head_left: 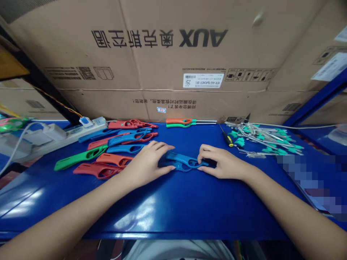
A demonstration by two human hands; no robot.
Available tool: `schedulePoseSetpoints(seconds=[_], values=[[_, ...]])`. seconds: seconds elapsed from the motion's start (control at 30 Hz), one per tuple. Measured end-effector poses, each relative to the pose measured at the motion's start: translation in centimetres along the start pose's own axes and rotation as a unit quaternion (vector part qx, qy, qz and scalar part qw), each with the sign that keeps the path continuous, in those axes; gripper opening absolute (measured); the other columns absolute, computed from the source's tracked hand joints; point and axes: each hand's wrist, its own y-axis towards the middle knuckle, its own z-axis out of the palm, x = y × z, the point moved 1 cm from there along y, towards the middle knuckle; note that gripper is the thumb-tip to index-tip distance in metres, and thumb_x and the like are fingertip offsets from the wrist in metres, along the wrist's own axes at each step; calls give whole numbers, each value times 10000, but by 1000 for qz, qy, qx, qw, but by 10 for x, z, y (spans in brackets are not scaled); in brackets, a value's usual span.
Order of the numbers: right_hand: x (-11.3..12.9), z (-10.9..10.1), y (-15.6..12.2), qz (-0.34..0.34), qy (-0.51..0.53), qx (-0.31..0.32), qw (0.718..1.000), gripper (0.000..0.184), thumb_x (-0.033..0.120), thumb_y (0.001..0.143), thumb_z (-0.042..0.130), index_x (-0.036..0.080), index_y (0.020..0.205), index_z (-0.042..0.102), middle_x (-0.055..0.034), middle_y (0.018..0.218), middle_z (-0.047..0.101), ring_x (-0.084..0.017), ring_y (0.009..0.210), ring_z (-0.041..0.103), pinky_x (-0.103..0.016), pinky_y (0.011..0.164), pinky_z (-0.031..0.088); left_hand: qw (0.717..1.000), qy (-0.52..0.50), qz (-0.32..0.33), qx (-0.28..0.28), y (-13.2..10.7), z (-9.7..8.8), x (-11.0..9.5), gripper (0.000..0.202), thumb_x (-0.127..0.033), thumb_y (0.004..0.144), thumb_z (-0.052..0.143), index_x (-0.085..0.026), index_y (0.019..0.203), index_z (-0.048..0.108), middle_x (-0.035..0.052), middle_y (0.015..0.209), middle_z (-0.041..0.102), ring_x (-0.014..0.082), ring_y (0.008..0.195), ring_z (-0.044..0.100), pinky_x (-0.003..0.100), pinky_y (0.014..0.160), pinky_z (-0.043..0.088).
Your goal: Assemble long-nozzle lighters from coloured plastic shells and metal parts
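In front of me, at the middle of the table, are blue lighter casings (182,159), two pieces lying one against the other. My left hand (150,160) is closed around their rear end, thumb below and fingers above. The narrow front end sits between the thumb and fingers of my right hand (223,162). Left of my left hand lies a loose group of casings: a green casing (81,157), an orange casing (114,159), a dark red casing (99,170) and several blue and red ones. My fingers hide parts of the held pieces.
Two lighters with metal tubes (187,122) lie at the back by the cardboard box (151,72). A screwdriver (227,138) and a pile of metal tubes with green parts (267,139) are at the right. A power strip (78,134) runs along the left.
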Motion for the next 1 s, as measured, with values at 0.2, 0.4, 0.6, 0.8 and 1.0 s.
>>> schedulePoseSetpoints(seconds=[0.2, 0.4, 0.6, 0.8, 1.0], values=[[-12, -1, 3, 45, -12, -157, 986, 130, 296, 956, 551, 200, 929, 635, -34, 866, 591, -149, 727, 545, -267, 656, 433, 999, -12, -35, -10, -3, -1, 6, 491, -475, 827, 733, -276, 1238, 552, 73, 1285, 621, 282, 1171, 591, 433, 993, 477], [-31, -3, 5, 168, 19, -305, 937, 211, 392, 905, 566, 201, 832, 619, -25, 710, 582, -150, 596, 494, -276, 557, 400, 995, -4, -63, 83, -10, -1, 10, 427, -483, 739, 788, -297, 1064, 584, 17, 960, 686, 238, 794, 675, 312, 617, 476], [-19, -14, -1, 173, 217, -117, 954, 315, 484, 820, 660, 187, 739, 594, 16, 637, 540, -115, 565, 457, -246, 541, 367, 995, -16, -47, 83, -7, 14, 8, 254, -405, 924, 606, -241, 1118, 624, 66, 1079, 628, 199, 773, 646, 303, 634, 497], [-4, -5, -3, 136, 245, 117, 953, 328, 435, 858, 653, 168, 681, 584, 58, 556, 468, -78, 514, 372, -219, 509, 312, 999, -31, -4, 24, -3, 21, 10, 262, -388, 971, 554, -220, 1161, 620, 85, 1109, 621, 238, 968, 651, 354, 836, 543], [-5, 4, 1, 114, 160, 97, 976, 379, 385, 858, 646, 179, 587, 477, 53, 543, 458, -80, 524, 379, -220, 508, 309, 999, 6, 30, -29, -4, 18, 5, 273, -306, 1037, 402, -219, 1135, 641, 81, 1128, 650, 233, 1037, 615, 396, 931, 518]])
